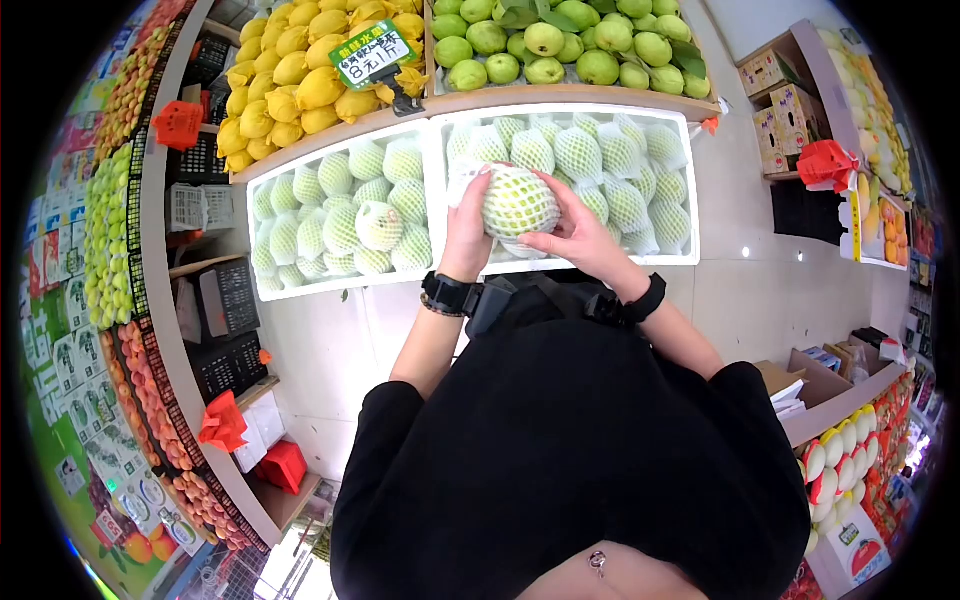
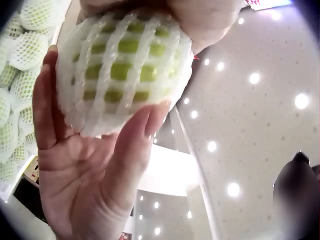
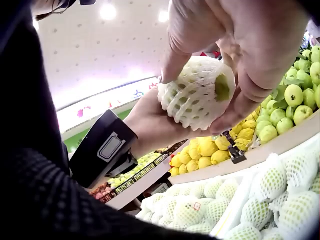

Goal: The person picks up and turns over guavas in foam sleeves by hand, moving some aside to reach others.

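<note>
Cupping green fruit [image 1: 521, 206] in foam net [image 2: 107, 75] between left hand [image 1: 470, 226] and right hand [image 1: 582, 236], with fingers clamped round its sides, over white box [image 1: 670, 260]; probably firm, weighty, bruisable, liable to slip within foam net, so best cradled from beneath.

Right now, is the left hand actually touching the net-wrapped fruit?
Touching. The left wrist view shows it: the left hand has its thumb pressed against the net-wrapped fruit, with no gap visible at the tip.
</note>
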Available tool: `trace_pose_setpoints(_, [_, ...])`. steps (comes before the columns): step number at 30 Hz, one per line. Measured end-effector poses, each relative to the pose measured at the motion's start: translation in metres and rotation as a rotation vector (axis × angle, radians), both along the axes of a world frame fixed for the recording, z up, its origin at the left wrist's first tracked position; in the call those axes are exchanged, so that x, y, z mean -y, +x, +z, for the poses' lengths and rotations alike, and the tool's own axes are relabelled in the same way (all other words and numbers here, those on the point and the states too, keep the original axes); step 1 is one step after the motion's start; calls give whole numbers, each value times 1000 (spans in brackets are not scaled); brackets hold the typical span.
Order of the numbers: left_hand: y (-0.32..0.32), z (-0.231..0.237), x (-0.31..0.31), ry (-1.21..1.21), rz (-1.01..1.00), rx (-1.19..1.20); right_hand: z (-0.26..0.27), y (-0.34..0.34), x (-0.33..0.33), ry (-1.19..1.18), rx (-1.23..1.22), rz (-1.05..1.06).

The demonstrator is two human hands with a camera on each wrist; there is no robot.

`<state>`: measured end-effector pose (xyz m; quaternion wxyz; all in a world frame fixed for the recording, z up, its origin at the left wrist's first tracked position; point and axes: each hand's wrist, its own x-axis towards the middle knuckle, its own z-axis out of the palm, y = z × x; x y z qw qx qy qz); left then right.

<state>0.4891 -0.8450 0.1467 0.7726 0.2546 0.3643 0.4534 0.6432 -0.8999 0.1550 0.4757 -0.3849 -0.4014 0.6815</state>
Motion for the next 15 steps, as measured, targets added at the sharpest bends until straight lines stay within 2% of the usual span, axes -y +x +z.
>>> trace_pose_setpoints(5, [3, 5, 10, 99, 7, 27, 8, 5, 5, 27, 24, -107])
trace_pose_setpoints(9, [-9, -1, 16, 266, -154, 83, 12, 11, 11, 4, -78, -119])
trace_pose_setpoints(11, [-13, 6, 17, 346, -225, 49, 11, 10, 15, 136, -110, -128])
trace_pose_setpoints(15, [-10, 21, 17, 396, -336, -119, 12, 24, 16, 111, -119, -12])
